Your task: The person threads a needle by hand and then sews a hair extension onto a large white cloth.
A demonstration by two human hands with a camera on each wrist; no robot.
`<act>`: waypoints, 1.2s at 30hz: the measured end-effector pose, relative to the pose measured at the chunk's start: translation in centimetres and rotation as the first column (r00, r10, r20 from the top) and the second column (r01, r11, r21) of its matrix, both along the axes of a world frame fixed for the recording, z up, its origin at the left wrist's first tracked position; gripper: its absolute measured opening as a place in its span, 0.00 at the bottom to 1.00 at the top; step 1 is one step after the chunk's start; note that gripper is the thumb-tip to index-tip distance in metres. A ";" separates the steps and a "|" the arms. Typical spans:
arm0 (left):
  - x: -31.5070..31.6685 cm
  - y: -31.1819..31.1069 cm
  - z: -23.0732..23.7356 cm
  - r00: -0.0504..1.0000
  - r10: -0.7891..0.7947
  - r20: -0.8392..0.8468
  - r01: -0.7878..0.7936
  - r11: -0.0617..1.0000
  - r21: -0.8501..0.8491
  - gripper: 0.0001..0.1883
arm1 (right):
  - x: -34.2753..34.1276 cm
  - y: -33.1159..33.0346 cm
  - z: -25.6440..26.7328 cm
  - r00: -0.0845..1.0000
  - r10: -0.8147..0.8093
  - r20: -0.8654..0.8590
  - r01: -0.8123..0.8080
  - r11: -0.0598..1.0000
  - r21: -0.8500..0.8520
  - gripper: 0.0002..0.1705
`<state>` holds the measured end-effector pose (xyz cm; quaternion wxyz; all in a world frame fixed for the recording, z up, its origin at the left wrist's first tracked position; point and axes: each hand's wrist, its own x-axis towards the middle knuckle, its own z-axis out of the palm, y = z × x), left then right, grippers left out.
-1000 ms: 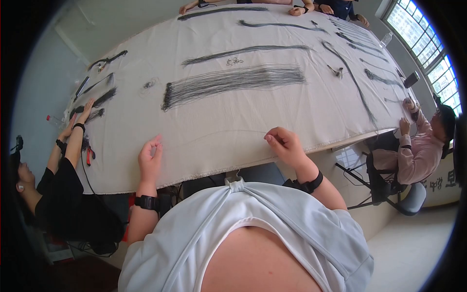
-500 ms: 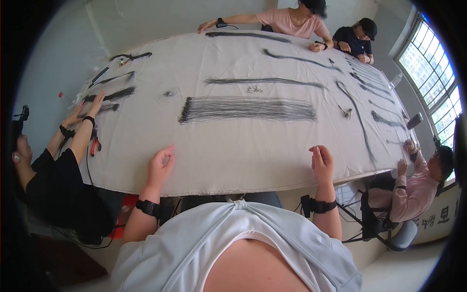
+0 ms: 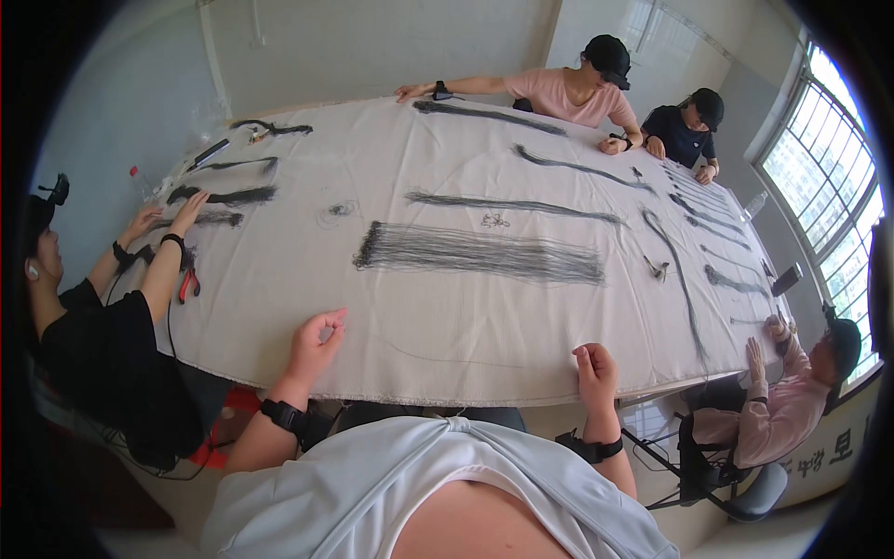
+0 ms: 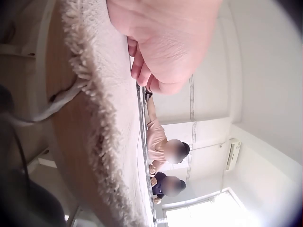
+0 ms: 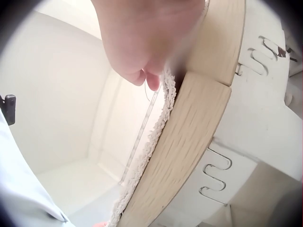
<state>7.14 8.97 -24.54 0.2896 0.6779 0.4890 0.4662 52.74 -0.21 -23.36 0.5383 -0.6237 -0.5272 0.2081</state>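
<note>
A thin dark strand of hair (image 3: 447, 359) hangs in a slack curve between my hands, low over the pale cloth (image 3: 279, 317). At its left end my left hand (image 3: 315, 349) holds thumb and index fingertips together in a loose ring. My right hand (image 3: 596, 374) pinches the other end by the cloth's front edge. In the right wrist view a bit of fine strand (image 5: 146, 92) shows just below the right fingertips (image 5: 152, 82). The left wrist view shows mainly the heel and curled fingers of the left hand (image 4: 163, 42), with the pinching tips hidden.
Ahead lies a wide sheet of dark hair (image 3: 480, 253), with a long hank (image 3: 512, 207) beyond and a small tangle (image 3: 343, 208) to its left. Red-handled pliers (image 3: 190, 284) lie at left. People sit around the table, one reaching in from the left (image 3: 177, 228).
My right hand has moved rightward, away from the left, then slightly back. The strand now sags between them. The head view has tilted up, showing more of the people at the far side.
</note>
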 end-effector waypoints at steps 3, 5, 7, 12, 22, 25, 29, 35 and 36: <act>0.2 0.2 0.0 1.000 -0.008 -0.016 0.008 1.000 0.026 0.03 | -0.1 -0.1 -0.4 1.000 -0.007 -0.018 0.008 0.999 0.049 0.11; 0.4 0.5 0.2 0.998 -0.008 -0.066 0.011 0.999 0.049 0.03 | -0.2 -0.3 0.0 1.000 -0.008 0.002 0.008 1.000 0.000 0.10; 0.3 0.8 -0.2 0.999 -0.016 -0.044 0.018 0.999 0.039 0.03 | -0.3 -0.3 0.2 1.000 -0.007 0.007 0.007 1.000 -0.022 0.10; 0.2 0.3 0.3 0.996 -0.021 -0.090 0.024 0.999 0.031 0.02 | -0.4 -0.5 0.3 0.998 -0.008 0.056 0.009 1.000 -0.026 0.09; -0.8 1.2 0.5 0.993 -0.030 -0.111 0.029 1.000 -0.010 0.03 | 0.0 -0.7 1.2 0.977 0.139 -0.162 -0.152 0.986 -0.068 0.09; -1.1 1.1 0.4 0.991 -0.049 -0.122 0.048 0.999 -0.010 0.03 | -0.3 -0.7 1.3 0.974 0.162 -0.160 -0.177 0.981 -0.082 0.09; -0.8 0.6 0.6 0.993 -0.052 -0.109 0.047 0.998 -0.045 0.03 | -0.6 -0.5 0.9 0.989 0.146 -0.017 -0.147 0.988 -0.056 0.09; -0.6 -0.3 1.5 0.983 -0.096 -0.155 0.090 0.995 -0.046 0.02 | -0.4 -0.9 1.1 0.990 0.140 -0.020 -0.142 0.986 -0.089 0.10; -0.6 -0.4 1.6 0.982 -0.097 -0.162 0.091 0.995 -0.047 0.02 | -0.4 -1.0 1.1 0.990 0.140 -0.020 -0.141 0.986 -0.086 0.10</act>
